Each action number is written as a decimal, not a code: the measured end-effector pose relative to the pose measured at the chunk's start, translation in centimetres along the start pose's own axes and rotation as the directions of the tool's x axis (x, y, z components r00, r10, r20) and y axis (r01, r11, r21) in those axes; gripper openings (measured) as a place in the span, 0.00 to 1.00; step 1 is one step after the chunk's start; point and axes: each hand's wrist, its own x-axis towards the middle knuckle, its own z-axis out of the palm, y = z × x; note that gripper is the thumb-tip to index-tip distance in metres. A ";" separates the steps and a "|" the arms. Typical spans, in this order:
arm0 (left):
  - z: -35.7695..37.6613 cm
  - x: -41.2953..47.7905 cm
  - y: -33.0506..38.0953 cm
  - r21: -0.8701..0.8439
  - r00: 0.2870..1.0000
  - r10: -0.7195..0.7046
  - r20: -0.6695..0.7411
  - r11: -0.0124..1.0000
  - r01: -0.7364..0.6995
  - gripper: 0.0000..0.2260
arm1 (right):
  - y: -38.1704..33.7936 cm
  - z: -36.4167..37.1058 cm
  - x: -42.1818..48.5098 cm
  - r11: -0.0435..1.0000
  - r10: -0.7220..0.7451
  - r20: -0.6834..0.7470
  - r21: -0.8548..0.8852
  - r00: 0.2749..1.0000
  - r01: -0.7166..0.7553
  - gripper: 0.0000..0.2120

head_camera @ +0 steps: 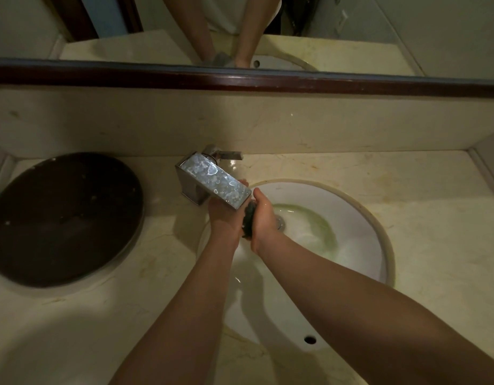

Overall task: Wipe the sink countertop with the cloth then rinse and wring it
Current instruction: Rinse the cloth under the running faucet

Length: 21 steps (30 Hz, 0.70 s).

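Left hand (226, 216) and right hand (265, 218) clasp the dark bunched cloth (250, 221) between them under the spotted chrome tap (215, 179), at the back rim of the white oval sink (351, 212); rinse-and-wring stage judged underway, next needing a firm opposing twist.

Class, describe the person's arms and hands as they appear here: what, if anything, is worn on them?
Both arms are bare as far as the frame shows: no sleeve covers the left forearm or the right forearm. The left hand and right hand wear no gloves, and no watch, bracelet or ring shows. The right hand glistens wet.
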 end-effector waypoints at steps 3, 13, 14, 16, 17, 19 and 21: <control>0.5 0.0 -0.2 -0.143 0.997 -0.063 -0.043 0.988 0.057 0.09 | -0.2 0.7 -0.3 1.000 -0.014 -0.015 -0.016 1.000 0.014 0.23; 0.7 1.2 -0.4 -0.556 0.959 -0.278 -0.058 0.807 0.200 0.13 | 0.0 1.7 1.1 1.000 -0.012 -0.146 0.006 0.989 0.013 0.17; 0.7 1.3 -0.5 -0.549 0.955 -0.294 -0.040 0.805 0.225 0.13 | -0.4 1.7 0.5 1.000 -0.015 -0.155 -0.006 0.988 0.014 0.11; 0.7 1.4 -0.1 -0.587 0.950 -0.313 -0.001 0.769 0.253 0.14 | -1.0 1.6 -0.3 0.999 -0.028 -0.154 -0.038 0.988 0.022 0.05; 0.7 1.4 0.0 -0.615 0.951 -0.308 0.023 0.746 0.257 0.15 | -1.2 1.4 -0.3 0.998 -0.033 -0.142 -0.048 0.989 0.027 0.07; 0.6 1.6 0.0 -0.672 0.946 -0.317 0.063 0.687 0.275 0.16 | -1.2 1.2 -0.4 0.996 -0.048 -0.150 -0.083 0.988 0.036 0.09; 0.6 1.6 0.1 -0.702 0.942 -0.326 0.083 0.652 0.287 0.15 | -1.2 1.3 -0.4 0.994 -0.054 -0.204 -0.104 0.977 0.034 0.07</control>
